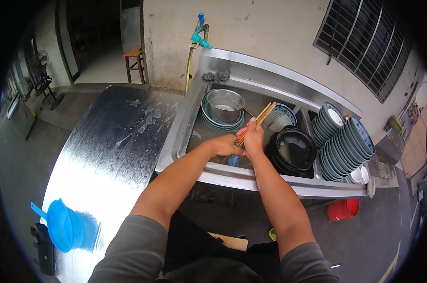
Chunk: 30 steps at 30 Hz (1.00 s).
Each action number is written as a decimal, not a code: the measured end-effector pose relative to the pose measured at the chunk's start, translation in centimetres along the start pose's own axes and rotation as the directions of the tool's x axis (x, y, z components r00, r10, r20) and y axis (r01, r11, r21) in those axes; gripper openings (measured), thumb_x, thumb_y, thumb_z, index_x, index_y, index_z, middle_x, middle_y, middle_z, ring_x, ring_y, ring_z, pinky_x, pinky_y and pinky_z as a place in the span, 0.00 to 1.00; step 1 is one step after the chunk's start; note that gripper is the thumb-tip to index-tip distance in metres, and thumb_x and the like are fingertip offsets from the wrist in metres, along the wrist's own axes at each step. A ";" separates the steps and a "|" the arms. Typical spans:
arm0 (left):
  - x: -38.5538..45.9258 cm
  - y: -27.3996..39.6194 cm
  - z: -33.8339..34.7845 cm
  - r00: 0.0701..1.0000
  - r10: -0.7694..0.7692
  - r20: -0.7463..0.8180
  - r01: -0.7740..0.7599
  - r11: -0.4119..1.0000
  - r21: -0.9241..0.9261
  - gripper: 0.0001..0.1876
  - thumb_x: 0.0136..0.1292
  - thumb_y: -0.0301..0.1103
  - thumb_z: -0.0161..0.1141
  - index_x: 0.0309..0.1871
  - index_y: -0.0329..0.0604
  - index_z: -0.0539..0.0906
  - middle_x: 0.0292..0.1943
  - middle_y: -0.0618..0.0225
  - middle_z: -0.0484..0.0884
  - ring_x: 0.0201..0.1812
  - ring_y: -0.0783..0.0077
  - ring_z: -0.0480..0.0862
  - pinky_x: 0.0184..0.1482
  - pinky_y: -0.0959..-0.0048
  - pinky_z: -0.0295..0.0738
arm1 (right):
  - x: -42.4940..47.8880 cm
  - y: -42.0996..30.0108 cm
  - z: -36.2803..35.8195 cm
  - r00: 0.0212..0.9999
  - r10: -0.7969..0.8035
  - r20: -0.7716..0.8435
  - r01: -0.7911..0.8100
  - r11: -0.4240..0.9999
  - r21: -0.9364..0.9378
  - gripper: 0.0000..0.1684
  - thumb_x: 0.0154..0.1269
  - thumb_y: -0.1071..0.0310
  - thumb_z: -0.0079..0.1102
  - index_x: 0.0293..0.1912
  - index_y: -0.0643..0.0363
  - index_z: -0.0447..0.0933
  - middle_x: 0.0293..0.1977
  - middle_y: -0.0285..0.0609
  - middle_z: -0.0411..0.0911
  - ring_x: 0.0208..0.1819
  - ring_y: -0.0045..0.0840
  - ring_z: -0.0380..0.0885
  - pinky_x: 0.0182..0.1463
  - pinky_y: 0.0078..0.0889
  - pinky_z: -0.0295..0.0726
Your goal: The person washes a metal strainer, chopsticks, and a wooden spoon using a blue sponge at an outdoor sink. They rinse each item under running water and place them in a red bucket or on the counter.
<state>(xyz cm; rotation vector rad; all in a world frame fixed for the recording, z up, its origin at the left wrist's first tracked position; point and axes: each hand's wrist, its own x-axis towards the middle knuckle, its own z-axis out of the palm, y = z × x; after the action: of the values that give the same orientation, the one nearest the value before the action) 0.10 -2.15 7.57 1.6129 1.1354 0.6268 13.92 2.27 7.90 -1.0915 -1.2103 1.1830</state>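
Note:
A bundle of wooden chopsticks is held at a slant above the water of a stainless steel sink. My right hand is closed around the bundle's middle. My left hand grips its lower end, where the fingers partly hide the sticks. Just below my hands a blue cloth or scrubber shows in the water. To the left, a steel pot sits on stacked plates. Right of my hands are stacked black bowls, with a strainer and a blue-patterned bowl behind.
Leaning stacks of patterned bowls and white cups occupy the sink's right end. Steel wool rests on the back ledge, below a teal tap. A blue dipper stands on the metal table. A red bucket is on the floor.

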 end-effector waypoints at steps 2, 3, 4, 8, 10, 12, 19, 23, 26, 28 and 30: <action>0.0 0.2 0.2 0.999 -0.003 -0.035 0.006 0.997 0.074 0.20 0.59 0.41 0.76 0.50 0.40 0.86 0.34 0.67 0.86 0.31 0.73 0.82 0.31 0.70 0.77 | -0.3 -0.5 0.2 0.996 -0.030 -0.081 0.024 0.998 -0.065 0.26 0.86 0.50 0.38 0.41 0.63 0.71 0.23 0.51 0.83 0.20 0.30 0.80 0.29 0.34 0.80; 0.0 0.2 0.4 0.998 0.013 -0.060 -0.008 0.996 0.091 0.19 0.59 0.41 0.75 0.49 0.41 0.86 0.33 0.67 0.85 0.28 0.73 0.81 0.30 0.71 0.75 | -0.2 -0.6 0.0 0.991 -0.068 -0.111 0.053 0.991 -0.126 0.27 0.86 0.50 0.38 0.41 0.64 0.71 0.22 0.50 0.82 0.20 0.30 0.80 0.29 0.35 0.80; 0.1 0.2 0.6 0.996 0.029 -0.086 -0.020 0.994 0.108 0.18 0.59 0.42 0.74 0.48 0.41 0.86 0.31 0.68 0.84 0.25 0.74 0.80 0.28 0.71 0.74 | -0.2 -0.8 -0.1 0.985 -0.107 -0.139 0.080 0.979 -0.187 0.28 0.86 0.49 0.38 0.40 0.64 0.72 0.21 0.49 0.82 0.20 0.31 0.80 0.29 0.35 0.80; 0.6 -0.4 0.7 0.996 -0.009 -0.084 0.032 0.961 0.276 0.23 0.57 0.42 0.74 0.53 0.40 0.86 0.39 0.58 0.88 0.37 0.62 0.87 0.41 0.64 0.81 | -0.3 -0.9 -0.4 0.950 -0.242 -0.199 0.186 0.946 -0.266 0.30 0.86 0.48 0.37 0.39 0.66 0.73 0.17 0.47 0.80 0.20 0.32 0.80 0.31 0.39 0.81; 0.4 -1.4 0.3 0.997 -0.017 -0.072 0.051 0.867 0.496 0.26 0.57 0.42 0.74 0.58 0.40 0.86 0.47 0.52 0.90 0.47 0.54 0.89 0.52 0.60 0.83 | -0.3 -1.7 -0.8 0.925 -0.239 -0.295 0.194 0.966 -0.172 0.29 0.86 0.48 0.37 0.40 0.66 0.73 0.18 0.48 0.80 0.20 0.32 0.81 0.32 0.39 0.81; 0.5 -4.0 -0.6 0.997 -0.054 -0.063 0.081 0.813 0.576 0.29 0.58 0.44 0.74 0.61 0.41 0.85 0.55 0.49 0.87 0.57 0.50 0.86 0.62 0.57 0.79 | 0.1 -2.1 -2.3 0.910 -0.230 -0.344 0.205 0.973 -0.106 0.26 0.86 0.49 0.40 0.41 0.64 0.70 0.23 0.45 0.81 0.20 0.28 0.78 0.27 0.34 0.78; 0.5 -2.9 -0.7 0.965 -0.043 -0.260 0.206 0.735 0.646 0.35 0.61 0.46 0.74 0.71 0.48 0.77 0.63 0.52 0.83 0.66 0.50 0.81 0.67 0.52 0.76 | -0.5 -4.1 -2.8 0.883 -0.443 -0.155 0.370 0.859 -0.354 0.29 0.82 0.50 0.49 0.36 0.66 0.81 0.25 0.45 0.86 0.28 0.35 0.85 0.37 0.41 0.81; -0.1 -2.8 -1.4 0.943 -0.079 -0.324 0.284 0.699 0.656 0.36 0.61 0.42 0.75 0.70 0.45 0.72 0.70 0.48 0.75 0.72 0.43 0.72 0.71 0.50 0.70 | 1.1 -9.4 -4.9 0.801 -0.554 -0.226 0.461 0.812 -0.358 0.23 0.80 0.54 0.54 0.38 0.64 0.83 0.27 0.47 0.87 0.30 0.40 0.87 0.39 0.41 0.83; 1.5 -5.0 -1.6 0.952 0.052 -0.302 0.183 0.693 0.697 0.36 0.58 0.34 0.75 0.70 0.48 0.72 0.63 0.46 0.77 0.67 0.41 0.75 0.70 0.52 0.71 | 1.1 -15.9 -12.8 0.570 -0.785 -0.244 0.635 0.609 -0.476 0.20 0.81 0.56 0.57 0.45 0.66 0.81 0.30 0.42 0.89 0.29 0.25 0.87 0.35 0.28 0.86; 2.2 -7.6 -3.2 0.955 0.113 -0.276 0.124 0.690 0.713 0.34 0.57 0.28 0.71 0.68 0.47 0.73 0.62 0.45 0.76 0.65 0.38 0.76 0.67 0.52 0.74 | -0.9 -19.5 -19.9 0.400 -0.892 -0.210 0.691 0.444 -0.571 0.17 0.80 0.59 0.59 0.46 0.66 0.81 0.30 0.42 0.89 0.31 0.23 0.88 0.37 0.26 0.86; 2.6 -8.4 -3.2 0.956 0.138 -0.257 0.066 0.755 0.652 0.32 0.58 0.26 0.66 0.68 0.45 0.72 0.62 0.44 0.75 0.65 0.40 0.76 0.67 0.54 0.73 | -5.7 -22.1 -28.5 0.278 -0.937 -0.211 0.666 0.346 -0.660 0.14 0.80 0.62 0.60 0.46 0.66 0.80 0.32 0.42 0.89 0.33 0.22 0.88 0.40 0.26 0.87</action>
<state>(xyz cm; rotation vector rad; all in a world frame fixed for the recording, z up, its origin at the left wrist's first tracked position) -4.52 1.84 0.54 2.1931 1.6791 0.5242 43.87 -4.87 27.58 -0.7840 -1.2962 -0.3356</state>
